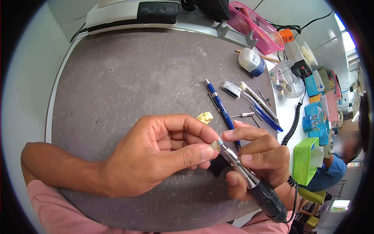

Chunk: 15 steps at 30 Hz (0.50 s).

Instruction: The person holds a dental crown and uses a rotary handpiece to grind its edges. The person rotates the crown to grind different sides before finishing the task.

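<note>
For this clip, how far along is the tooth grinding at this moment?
Done: nothing finished can be told apart; one pale tooth-like piece lies on the grey mat, its state unclear. In hand: the left hand pinches a small tooth piece while the right hand holds the rotary handpiece, tip at the piece. Left: cannot be judged; the piece's surface is too small to read.

Small tan tooth piece (214,146) pinched; handpiece (249,180) tip touching.

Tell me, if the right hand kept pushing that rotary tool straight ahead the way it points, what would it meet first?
Probably the small tooth-like piece pinched in the left hand; the tool's tip in the right hand already looks to be touching it.
</note>
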Each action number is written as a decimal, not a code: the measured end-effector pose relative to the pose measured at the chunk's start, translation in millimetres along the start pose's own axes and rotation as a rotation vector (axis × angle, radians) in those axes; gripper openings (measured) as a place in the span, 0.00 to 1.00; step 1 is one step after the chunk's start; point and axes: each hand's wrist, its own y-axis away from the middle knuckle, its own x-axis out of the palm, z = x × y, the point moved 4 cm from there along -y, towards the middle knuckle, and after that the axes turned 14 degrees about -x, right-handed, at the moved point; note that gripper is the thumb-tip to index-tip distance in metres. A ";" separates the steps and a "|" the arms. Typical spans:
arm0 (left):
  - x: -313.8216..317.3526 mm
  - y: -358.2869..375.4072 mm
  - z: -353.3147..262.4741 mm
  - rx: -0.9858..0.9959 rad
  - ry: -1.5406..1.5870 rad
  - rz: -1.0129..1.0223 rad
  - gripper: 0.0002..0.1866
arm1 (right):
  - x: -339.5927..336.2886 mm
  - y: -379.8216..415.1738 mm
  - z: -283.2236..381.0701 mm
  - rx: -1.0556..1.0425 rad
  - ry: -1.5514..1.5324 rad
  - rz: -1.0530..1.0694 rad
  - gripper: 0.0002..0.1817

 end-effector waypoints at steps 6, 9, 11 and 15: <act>0.7 0.0 -0.7 0.003 0.008 0.010 0.10 | 0.6 -3.1 3.6 0.022 0.003 0.049 0.19; 0.8 0.5 -1.0 -0.005 0.003 0.000 0.10 | 1.0 -0.7 1.6 0.024 0.007 0.026 0.19; 0.5 0.1 -0.8 0.002 0.002 0.009 0.10 | 0.3 -0.7 1.7 0.018 0.008 0.002 0.19; 0.9 0.1 -1.2 -0.001 0.010 0.013 0.10 | 0.3 -2.2 1.8 0.015 -0.004 0.042 0.19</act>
